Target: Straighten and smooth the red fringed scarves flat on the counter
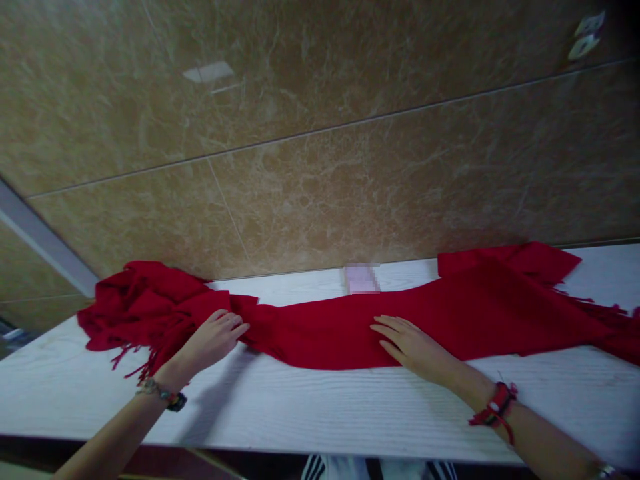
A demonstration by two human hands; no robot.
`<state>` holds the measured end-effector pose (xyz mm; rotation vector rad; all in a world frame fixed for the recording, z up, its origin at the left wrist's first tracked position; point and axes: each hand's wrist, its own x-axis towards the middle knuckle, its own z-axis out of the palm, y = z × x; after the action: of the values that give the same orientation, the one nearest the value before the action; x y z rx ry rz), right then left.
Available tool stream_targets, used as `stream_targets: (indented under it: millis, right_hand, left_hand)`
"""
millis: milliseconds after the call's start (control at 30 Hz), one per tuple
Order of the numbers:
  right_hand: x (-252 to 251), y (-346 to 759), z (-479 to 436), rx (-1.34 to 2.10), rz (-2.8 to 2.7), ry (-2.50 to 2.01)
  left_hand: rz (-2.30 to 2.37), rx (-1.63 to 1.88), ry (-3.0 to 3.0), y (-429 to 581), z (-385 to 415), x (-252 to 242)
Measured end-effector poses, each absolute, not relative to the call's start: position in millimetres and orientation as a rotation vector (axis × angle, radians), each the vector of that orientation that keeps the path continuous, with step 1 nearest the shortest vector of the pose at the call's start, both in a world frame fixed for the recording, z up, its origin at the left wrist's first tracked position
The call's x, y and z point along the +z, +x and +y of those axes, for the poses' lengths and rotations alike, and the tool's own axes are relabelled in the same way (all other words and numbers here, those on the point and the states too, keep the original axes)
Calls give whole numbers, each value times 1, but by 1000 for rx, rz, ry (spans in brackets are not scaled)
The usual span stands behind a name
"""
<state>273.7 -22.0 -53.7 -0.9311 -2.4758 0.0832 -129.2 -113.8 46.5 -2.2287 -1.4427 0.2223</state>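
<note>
Right grip (413, 343) lies flat on long, smooth, fringed red cloth (325, 337).

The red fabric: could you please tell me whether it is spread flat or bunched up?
Partly spread: the red fabric lies flat by the right hand, bunched at left.

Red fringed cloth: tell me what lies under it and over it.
White tabletop shows around the red fringed cloth; anything else underneath is hidden. The right hand is over its middle, the left hand over its bunched part.
</note>
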Motion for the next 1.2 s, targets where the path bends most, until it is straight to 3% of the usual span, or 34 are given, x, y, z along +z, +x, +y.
stream_targets:
  millis: [300, 667, 1000, 1200]
  right_hand:
    - [-30, 269, -41, 203, -2588, -665]
    - [-23, 260, -47, 148, -2574, -639]
    - [-39, 257, -38, 6, -2412, -780]
    - [-39, 256, -38, 16, -2406, -818]
  left_hand:
    - [-1130, 279, -2583, -54, -114, 21]
    - [-1659, -146, -2631, -55, -93, 43]
    - [-1564, -203, -2642, -68, -77, 23]
    - [-1367, -156, -2660, -8, -94, 16]
